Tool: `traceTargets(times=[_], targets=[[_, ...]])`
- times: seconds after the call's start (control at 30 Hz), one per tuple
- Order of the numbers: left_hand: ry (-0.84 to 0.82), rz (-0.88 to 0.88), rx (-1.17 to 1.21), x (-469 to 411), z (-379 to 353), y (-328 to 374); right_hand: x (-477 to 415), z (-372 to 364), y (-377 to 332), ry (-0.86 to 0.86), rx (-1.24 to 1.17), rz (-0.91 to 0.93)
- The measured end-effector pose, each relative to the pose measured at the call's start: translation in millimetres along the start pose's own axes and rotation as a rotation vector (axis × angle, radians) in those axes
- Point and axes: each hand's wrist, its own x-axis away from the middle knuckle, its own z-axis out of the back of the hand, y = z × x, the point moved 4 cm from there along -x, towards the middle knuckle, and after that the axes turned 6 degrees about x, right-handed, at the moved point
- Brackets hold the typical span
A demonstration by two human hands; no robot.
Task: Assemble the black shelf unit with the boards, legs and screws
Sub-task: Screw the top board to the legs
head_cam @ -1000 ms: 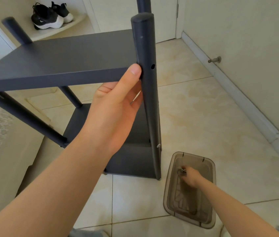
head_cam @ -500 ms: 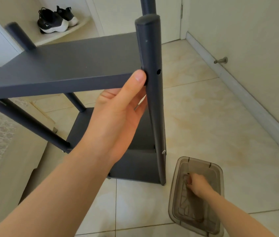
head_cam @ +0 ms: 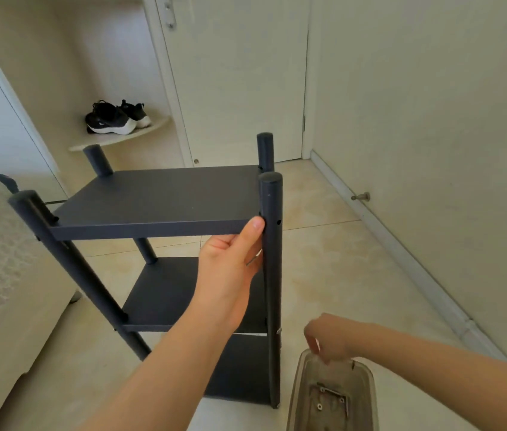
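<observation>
The black shelf unit stands on the tiled floor with a top board [head_cam: 159, 194], a middle board [head_cam: 165, 290] and a bottom board [head_cam: 239, 368] between round legs. My left hand [head_cam: 230, 275] grips the top board's front right corner, thumb on its edge, beside the front right leg [head_cam: 272, 275], which has an empty screw hole. My right hand [head_cam: 327, 340] hovers just above the clear plastic box [head_cam: 300, 384], fingers pinched on a small pale screw. More screws and a metal bracket [head_cam: 330, 396] lie in the box.
A cream upholstered bed edge [head_cam: 3, 275] sits close on the left, touching the front left leg [head_cam: 68, 259]. Black sneakers [head_cam: 115, 118] rest on a corner ledge behind. A closed door [head_cam: 239, 73] and a wall with a door stopper [head_cam: 361, 197] bound the right.
My right hand has lifted out of the plastic box with its fingers pinched. The view has tilted up and back, showing the whole shelf. My left hand keeps its hold on the top board.
</observation>
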Motion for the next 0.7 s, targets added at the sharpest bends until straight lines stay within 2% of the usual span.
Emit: traceTargets(times=[0.1,0.2,0.3,0.37,0.6,0.7], targets=[[0.010,0.016,-0.001,1,-2,1,40,53,-6,0.189,-0.233,0.028],[0.018,0.016,-0.006,0,-1,2,82,98,-6,0.457,-0.514,0.006],[0.007,0.017,0.012,1,0,3,119,121,-9,0.655,-1.050,-0.016],[0.004,0.012,0.017,2,1,3,133,129,-19,0.715,-1.273,-0.024],[-0.002,-0.016,0.065,1,2,2,119,136,-60,0.708,-1.378,-0.075],[0.009,-0.023,0.083,-1,1,2,116,140,-60,0.740,-1.340,-0.103]])
